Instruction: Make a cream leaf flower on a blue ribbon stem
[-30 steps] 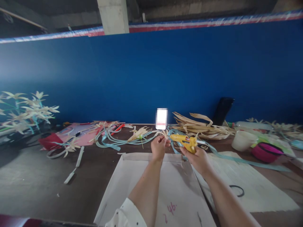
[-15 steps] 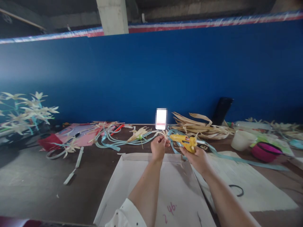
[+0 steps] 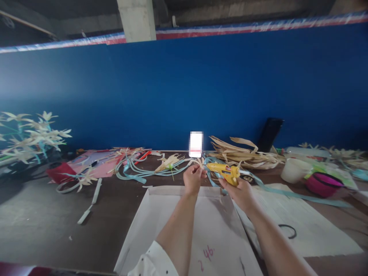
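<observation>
My right hand [image 3: 240,191] is wrapped round the handle of a yellow glue gun [image 3: 224,171], whose nozzle points left. Close to that nozzle, my left hand [image 3: 193,178] pinches a small pale husk petal piece [image 3: 199,162], partly hidden by the fingers. Both hands are over the far edge of a white shallow box lid [image 3: 184,222] with pink handwriting. Left of my hands lies a pale husk flower [image 3: 170,163] beside light blue wrapped stems [image 3: 143,174]. Dried corn husks [image 3: 244,157] are heaped behind the glue gun.
A lit phone [image 3: 196,143] stands behind my hands. At right are a white cup [image 3: 294,170], a magenta pot [image 3: 323,184], light blue ribbon [image 3: 301,194] and a paper sheet [image 3: 313,226]. Husk flowers [image 3: 43,134] stand at far left. A blue partition [image 3: 184,84] backs the table.
Almost nothing differs. The glue gun has shifted very slightly to the right, while my left hand stays in the same place.
</observation>
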Demonstrator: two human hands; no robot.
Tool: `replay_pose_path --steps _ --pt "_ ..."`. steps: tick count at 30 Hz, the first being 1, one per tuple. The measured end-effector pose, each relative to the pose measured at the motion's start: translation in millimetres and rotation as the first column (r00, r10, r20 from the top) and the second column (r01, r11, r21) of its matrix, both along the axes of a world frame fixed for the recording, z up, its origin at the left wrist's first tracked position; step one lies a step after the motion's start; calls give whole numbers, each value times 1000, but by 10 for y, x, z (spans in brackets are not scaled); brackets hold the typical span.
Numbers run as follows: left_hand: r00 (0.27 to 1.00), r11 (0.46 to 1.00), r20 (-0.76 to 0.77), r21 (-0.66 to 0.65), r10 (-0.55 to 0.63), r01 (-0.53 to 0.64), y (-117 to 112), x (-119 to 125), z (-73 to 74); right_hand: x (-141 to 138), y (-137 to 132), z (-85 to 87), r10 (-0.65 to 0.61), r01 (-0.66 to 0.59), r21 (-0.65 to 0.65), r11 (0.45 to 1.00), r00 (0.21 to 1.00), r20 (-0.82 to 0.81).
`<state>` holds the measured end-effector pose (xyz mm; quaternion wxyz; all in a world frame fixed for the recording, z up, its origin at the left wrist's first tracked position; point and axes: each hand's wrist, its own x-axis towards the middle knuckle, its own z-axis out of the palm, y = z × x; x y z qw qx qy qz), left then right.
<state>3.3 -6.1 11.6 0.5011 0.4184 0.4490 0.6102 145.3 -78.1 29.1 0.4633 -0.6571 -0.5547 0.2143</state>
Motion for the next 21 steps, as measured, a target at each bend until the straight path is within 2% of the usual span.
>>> replay_pose_path --steps 21 --pt "1000 1000 -28 -1 6 -6 -4 -9 -1 7 16 -27 12 -12 -11 1000 999 -41"
